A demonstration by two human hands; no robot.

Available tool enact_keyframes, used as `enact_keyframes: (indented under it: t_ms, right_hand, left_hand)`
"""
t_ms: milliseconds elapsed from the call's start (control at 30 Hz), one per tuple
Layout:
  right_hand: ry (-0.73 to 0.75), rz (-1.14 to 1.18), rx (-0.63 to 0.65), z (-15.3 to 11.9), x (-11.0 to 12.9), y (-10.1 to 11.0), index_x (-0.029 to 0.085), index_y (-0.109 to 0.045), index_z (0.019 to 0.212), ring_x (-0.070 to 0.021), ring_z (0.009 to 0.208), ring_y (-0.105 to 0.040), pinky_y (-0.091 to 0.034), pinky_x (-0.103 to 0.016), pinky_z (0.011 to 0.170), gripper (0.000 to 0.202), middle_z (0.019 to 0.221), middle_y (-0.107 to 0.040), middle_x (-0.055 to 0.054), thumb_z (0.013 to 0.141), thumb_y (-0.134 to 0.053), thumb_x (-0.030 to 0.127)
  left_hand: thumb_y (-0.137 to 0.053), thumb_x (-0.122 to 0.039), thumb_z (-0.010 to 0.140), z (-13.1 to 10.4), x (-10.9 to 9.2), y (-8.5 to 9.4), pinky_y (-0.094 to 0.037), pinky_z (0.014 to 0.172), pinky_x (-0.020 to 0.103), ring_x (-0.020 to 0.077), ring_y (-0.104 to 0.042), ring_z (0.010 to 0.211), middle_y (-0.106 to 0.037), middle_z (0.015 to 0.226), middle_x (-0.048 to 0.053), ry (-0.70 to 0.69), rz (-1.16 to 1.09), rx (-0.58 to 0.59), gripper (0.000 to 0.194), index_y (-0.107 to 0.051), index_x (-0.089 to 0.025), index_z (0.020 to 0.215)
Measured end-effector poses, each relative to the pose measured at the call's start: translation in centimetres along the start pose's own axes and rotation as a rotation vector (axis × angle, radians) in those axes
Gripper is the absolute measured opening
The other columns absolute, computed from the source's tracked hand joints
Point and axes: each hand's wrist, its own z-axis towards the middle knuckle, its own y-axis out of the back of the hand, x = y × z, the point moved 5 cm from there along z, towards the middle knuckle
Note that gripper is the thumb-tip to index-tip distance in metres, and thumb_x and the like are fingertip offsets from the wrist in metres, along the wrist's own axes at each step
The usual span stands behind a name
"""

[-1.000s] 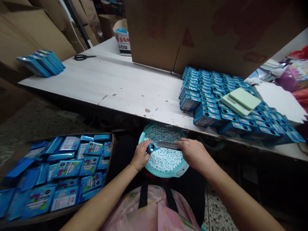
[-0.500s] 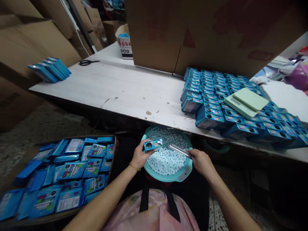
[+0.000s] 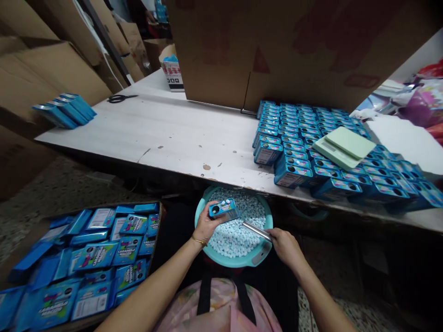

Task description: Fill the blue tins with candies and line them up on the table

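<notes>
A blue candy box (image 3: 224,213) is gripped by my left hand (image 3: 206,225) above the turquoise basin (image 3: 249,262); a dark round hole shows on its top, with a few pale candies lying on top. Small white-blue candies (image 3: 231,240) fill much of the basin. My right hand (image 3: 284,244) is closed round the end of a metal scoop (image 3: 257,230), whose other end is over the candies at the basin's right side. Box and scoop are apart.
Rows of blue boxes (image 3: 292,173) stand on the white table (image 3: 166,133), a pale green scale (image 3: 344,147) on them. Scissors (image 3: 121,98) and a few boxes (image 3: 65,110) lie left. A carton of blue boxes (image 3: 95,256) is at lower left; a large carton (image 3: 277,55) stands behind.
The view has shifted slightly. My left hand has brought the box a little to the right over the basin, and its side now shows more. Both hands keep their hold.
</notes>
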Motion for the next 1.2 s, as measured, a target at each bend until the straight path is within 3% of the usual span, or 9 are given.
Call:
enact_keyframes:
  t_ms: [233, 400, 600, 767, 867, 933, 1000, 1100, 1200]
  right_hand:
    - [0.015, 0.065, -0.024, -0.4, -0.6, 0.1, 0.029, -0.063, 0.099, -0.0154, 0.089, -0.059, -0.039, -0.021, 0.073, 0.033, 0.096, -0.065, -0.001, 0.081, -0.036, 0.02]
    - [-0.014, 0.136, -0.042, -1.1, -1.0, -0.2, 0.029, -0.063, 0.099, -0.0157, 0.085, -0.059, -0.039, -0.021, 0.071, 0.034, 0.091, -0.066, -0.003, 0.081, -0.036, 0.02]
    - [-0.004, 0.26, -0.09, -1.4, -0.5, -1.1, 0.027, -0.064, 0.098, -0.016, 0.086, -0.059, -0.039, -0.021, 0.071, 0.035, 0.09, -0.065, -0.002, 0.08, -0.035, 0.019]
    - [0.047, 0.325, -0.108, -1.8, 0.7, -1.6, 0.027, -0.064, 0.094, -0.0155, 0.082, -0.059, -0.04, -0.021, 0.07, 0.034, 0.086, -0.065, -0.002, 0.082, -0.033, 0.022]
    - [0.072, 0.367, -0.131, -1.7, 1.1, -2.0, 0.025, -0.064, 0.094, -0.0155, 0.081, -0.06, -0.041, -0.021, 0.071, 0.034, 0.085, -0.065, -0.003, 0.082, -0.032, 0.023]
    - [0.091, 0.422, -0.144, -1.3, 1.1, -2.4, 0.023, -0.063, 0.1, -0.0159, 0.085, -0.059, -0.042, -0.022, 0.075, 0.035, 0.09, -0.065, -0.004, 0.082, -0.033, 0.023]
    - [0.12, 0.477, -0.124, -0.7, 1.0, -3.2, 0.02, -0.062, 0.103, -0.0168, 0.09, -0.059, -0.042, -0.023, 0.08, 0.037, 0.096, -0.065, -0.006, 0.08, -0.034, 0.022]
    - [0.12, 0.522, -0.054, 0.1, 0.7, -5.2, 0.019, -0.066, 0.097, -0.019, 0.093, -0.059, -0.043, -0.028, 0.084, 0.035, 0.097, -0.066, -0.006, 0.076, -0.039, 0.025]
    - [0.073, 0.536, -0.008, 0.8, 0.2, -7.6, 0.018, -0.067, 0.092, -0.0218, 0.094, -0.059, -0.043, -0.032, 0.087, 0.034, 0.096, -0.067, -0.007, 0.072, -0.045, 0.033]
  left_hand:
    - [-0.071, -0.024, 0.058, 0.3, 0.0, -2.1, -0.047, 0.073, 0.026, 0.0118, -0.058, 0.073, -0.058, 0.082, -0.002, -0.007, -0.038, -0.006, 0.049, -0.046, -0.019, 0.099]
    - [-0.067, -0.026, 0.063, 1.0, -4.8, -2.7, -0.045, 0.077, 0.028, 0.014, -0.057, 0.081, -0.058, 0.089, 0.001, -0.169, 0.147, 0.016, 0.044, -0.048, -0.018, 0.102]
    - [-0.067, -0.025, 0.063, 9.2, -11.0, -8.5, -0.044, 0.078, 0.028, 0.0146, -0.056, 0.082, -0.059, 0.088, 0.002, -0.387, 0.298, 0.193, 0.044, -0.048, -0.016, 0.102]
    - [-0.069, -0.022, 0.06, 16.0, -9.9, -13.8, -0.041, 0.087, 0.038, 0.0243, -0.052, 0.099, -0.053, 0.106, 0.013, -0.356, 0.552, 0.166, 0.06, -0.044, -0.011, 0.114]
    - [-0.07, -0.031, 0.059, 15.7, -9.5, -13.3, -0.036, 0.094, 0.043, 0.0299, -0.041, 0.115, -0.041, 0.121, 0.019, -0.431, 0.634, 0.114, 0.081, -0.031, -0.01, 0.127]
    - [-0.066, -0.036, 0.064, 13.9, -9.6, -9.9, -0.034, 0.097, 0.04, 0.0273, -0.035, 0.121, -0.035, 0.128, 0.017, -0.555, 0.623, 0.1, 0.08, -0.026, -0.015, 0.13]
    - [-0.058, -0.037, 0.073, 11.8, -9.1, -3.0, -0.035, 0.097, 0.036, 0.0215, -0.037, 0.12, -0.032, 0.133, 0.012, -0.588, 0.633, -0.02, 0.071, -0.023, -0.02, 0.131]
    - [-0.051, -0.036, 0.078, 7.7, -6.1, 12.8, -0.036, 0.094, 0.031, 0.0167, -0.038, 0.118, -0.028, 0.135, 0.01, -0.237, 0.821, -0.456, 0.07, -0.01, -0.021, 0.134]
    - [-0.053, -0.027, 0.076, 0.3, -1.7, 26.9, -0.037, 0.09, 0.039, 0.0241, -0.044, 0.111, -0.043, 0.121, 0.02, 0.116, 0.936, -0.625, 0.06, -0.027, -0.007, 0.126]
